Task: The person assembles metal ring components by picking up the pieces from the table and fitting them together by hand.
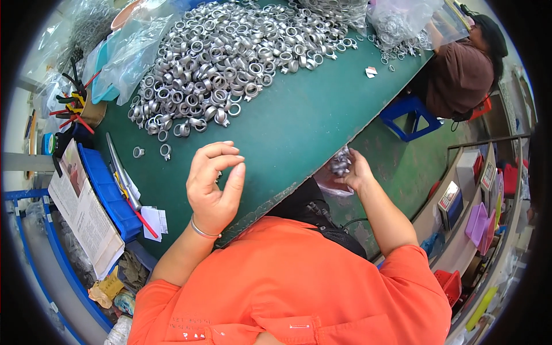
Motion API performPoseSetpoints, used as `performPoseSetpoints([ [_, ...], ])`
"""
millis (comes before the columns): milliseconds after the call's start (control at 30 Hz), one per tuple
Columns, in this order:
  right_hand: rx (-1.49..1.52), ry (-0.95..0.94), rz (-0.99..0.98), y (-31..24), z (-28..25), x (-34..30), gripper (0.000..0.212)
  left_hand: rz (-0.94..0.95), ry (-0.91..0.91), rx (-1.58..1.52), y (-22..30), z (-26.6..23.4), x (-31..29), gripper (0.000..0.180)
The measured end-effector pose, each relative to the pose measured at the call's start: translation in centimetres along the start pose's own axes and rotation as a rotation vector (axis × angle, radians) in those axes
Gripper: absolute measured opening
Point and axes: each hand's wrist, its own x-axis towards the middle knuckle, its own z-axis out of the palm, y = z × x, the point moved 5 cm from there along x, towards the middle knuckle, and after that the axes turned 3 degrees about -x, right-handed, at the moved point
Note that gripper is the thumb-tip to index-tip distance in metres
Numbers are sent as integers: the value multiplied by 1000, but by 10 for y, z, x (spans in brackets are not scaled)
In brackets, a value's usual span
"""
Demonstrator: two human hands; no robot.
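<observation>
A big heap of silver-grey metal rings [213,63], each with a small lug, covers the far part of the green table [299,121]. Above the near part of the table is my left hand [211,183], its fingers curled toward the thumb. A small glint shows between them, too hidden to name. Past the table's right edge and lower than its top, my right hand [359,171] curves round a cluster of metal rings [340,162]. A clear plastic bag [335,187] hangs just under that hand. Two loose rings [165,151] lie apart from the heap.
At left stand a blue tray [106,190], printed sheets [86,207], a red pen [142,218] and several pliers [75,103]. A person in brown [460,77] sits beyond a blue stool [409,118]. Shelves with bins [477,221] line the right.
</observation>
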Motion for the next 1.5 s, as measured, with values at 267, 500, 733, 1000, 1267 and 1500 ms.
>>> performPoseSetpoints([
  [267, -305, 188, -406, -44, 9, -7, 18, -276, 141, 57, -33, -60, -26, 7],
  [500, -476, -166, -1430, -64, 112, -154, 6, -418, -3, 536, -56, -77, -36, 26],
  [733, -1256, -484, -1602, 23, 264, -175, 11, -529, -6, 140, -52, -53, -46, 27],
  [1000, -1237, -491, -1301, 20, 263, -157, 10, -663, 216, -358, -69, -52, -72, 21],
  [1267, -1589, -414, -1356, 25, 268, -170, 14, -680, 261, -452, -66, -62, -76, 15],
  [1500, -892, -842, -1056, 34, 263, -183, 13, -695, 232, -494, -62, -60, -80, 12],
])
